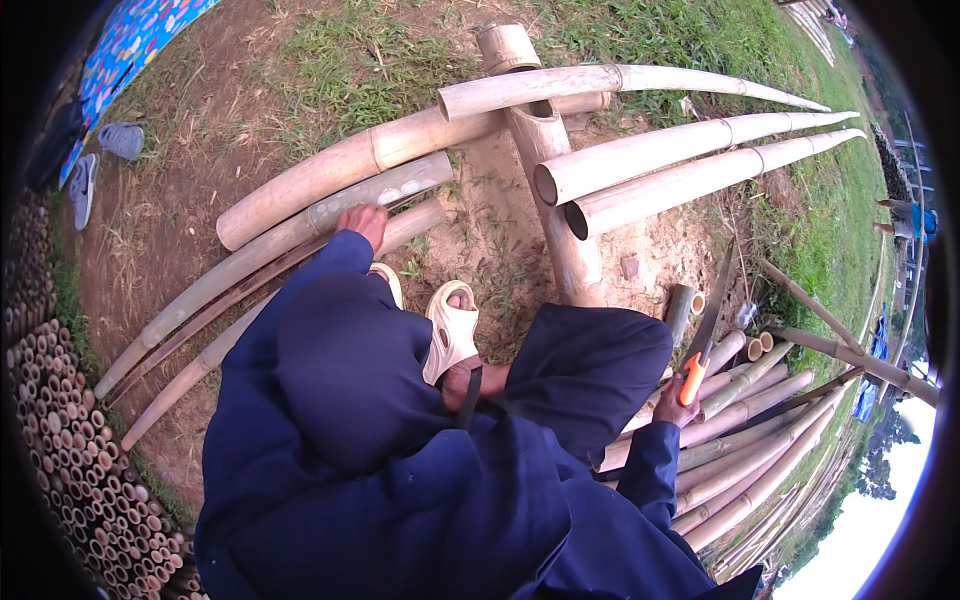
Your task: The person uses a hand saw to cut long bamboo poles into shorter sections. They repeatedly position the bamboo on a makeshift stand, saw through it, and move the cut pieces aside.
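Observation:
My left hand (363,225) is closed at the near edge of a greyish bamboo pole (310,222) that lies on the ground to the left, its fingertips partly hidden. My right hand (677,408) grips the orange handle of a handsaw (710,318) at the right, with the long dark blade pointing up and away. In front of me a thick bamboo post (553,200) lies as a crosspiece. A thick pole (570,88) rests across it, and the cut ends of two more poles (650,165) lie beside it.
Stacked bamboo pieces (80,440) fill the lower left. Many poles (740,420) lie by my right knee, near a leaning pole frame (850,350). Grey shoes (83,190) and a blue patterned cloth (130,60) are at the far left. Another person (910,218) stands far right.

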The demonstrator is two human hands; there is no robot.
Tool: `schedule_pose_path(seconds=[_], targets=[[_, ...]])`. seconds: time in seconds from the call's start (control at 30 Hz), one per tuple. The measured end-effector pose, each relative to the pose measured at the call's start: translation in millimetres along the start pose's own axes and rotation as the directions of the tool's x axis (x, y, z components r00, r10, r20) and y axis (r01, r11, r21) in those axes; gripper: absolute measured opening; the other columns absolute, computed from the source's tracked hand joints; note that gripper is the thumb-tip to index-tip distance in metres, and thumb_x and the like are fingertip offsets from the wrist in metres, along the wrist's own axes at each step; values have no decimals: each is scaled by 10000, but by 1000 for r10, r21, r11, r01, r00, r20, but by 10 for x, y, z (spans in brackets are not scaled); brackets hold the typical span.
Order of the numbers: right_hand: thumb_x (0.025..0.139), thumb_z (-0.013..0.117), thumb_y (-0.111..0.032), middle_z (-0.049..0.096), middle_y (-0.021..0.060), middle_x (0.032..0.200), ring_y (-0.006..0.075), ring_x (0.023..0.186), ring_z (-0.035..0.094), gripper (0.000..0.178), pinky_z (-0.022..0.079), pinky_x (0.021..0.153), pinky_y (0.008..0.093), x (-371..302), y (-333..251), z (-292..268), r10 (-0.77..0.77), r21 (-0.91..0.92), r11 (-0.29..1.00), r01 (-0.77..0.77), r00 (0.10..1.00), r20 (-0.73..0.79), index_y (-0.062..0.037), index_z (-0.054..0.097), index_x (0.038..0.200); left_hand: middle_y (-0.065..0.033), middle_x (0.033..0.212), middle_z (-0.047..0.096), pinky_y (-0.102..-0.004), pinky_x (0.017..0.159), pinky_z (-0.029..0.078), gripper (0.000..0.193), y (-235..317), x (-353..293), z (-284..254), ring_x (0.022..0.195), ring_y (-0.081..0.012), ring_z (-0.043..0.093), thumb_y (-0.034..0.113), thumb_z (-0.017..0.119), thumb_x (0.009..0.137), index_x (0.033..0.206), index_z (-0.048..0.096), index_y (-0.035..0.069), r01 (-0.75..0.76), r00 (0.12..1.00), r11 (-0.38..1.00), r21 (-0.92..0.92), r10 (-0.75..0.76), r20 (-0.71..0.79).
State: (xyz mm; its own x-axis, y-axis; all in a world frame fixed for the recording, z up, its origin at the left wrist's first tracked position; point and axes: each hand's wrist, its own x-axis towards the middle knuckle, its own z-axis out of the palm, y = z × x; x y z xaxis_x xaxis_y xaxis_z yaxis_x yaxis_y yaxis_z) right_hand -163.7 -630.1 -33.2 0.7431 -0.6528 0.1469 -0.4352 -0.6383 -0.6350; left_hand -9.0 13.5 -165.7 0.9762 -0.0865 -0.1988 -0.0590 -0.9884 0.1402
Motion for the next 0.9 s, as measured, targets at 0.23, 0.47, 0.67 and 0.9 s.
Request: schedule_pose_path(seconds=[0.23,0.47,0.67,0.9], targets=[[912,721,-114,739,117,919,189,765,668,302,549,698,373,-75,580,324,49,-372,925,75,949,311,-1,683,1190,-164,930,758,-464,769,581,180,-45,92,115,894,-307,754,126,581,913,962,734,44,-38,984,969,242,-6,180],[911,708,-93,735,130,972,194,794,671,326,552,718,365,-150,848,510,77,-294,955,50,911,405,-4,661,1221,-197,916,755,-482,758,574,171,-139,87,102,873,-365,746,111,587,884,965,715,32,4,990,987,161,-27,139],[910,697,-75,733,141,1017,197,819,674,349,555,734,357,-127,998,567,80,-239,970,36,886,457,-7,642,1248,-165,961,695,-494,840,513,135,-269,-42,-263,957,-372,681,160,640,857,952,672,69,11,993,998,-65,-4,115],[909,685,-54,729,153,1070,202,848,677,378,558,754,348,363,1325,138,30,6,999,-34,927,374,-11,619,1279,-141,1045,609,-580,738,499,231,-252,-591,-706,916,-443,660,237,597,911,1109,544,131,-31,998,925,-379,8,-61]])
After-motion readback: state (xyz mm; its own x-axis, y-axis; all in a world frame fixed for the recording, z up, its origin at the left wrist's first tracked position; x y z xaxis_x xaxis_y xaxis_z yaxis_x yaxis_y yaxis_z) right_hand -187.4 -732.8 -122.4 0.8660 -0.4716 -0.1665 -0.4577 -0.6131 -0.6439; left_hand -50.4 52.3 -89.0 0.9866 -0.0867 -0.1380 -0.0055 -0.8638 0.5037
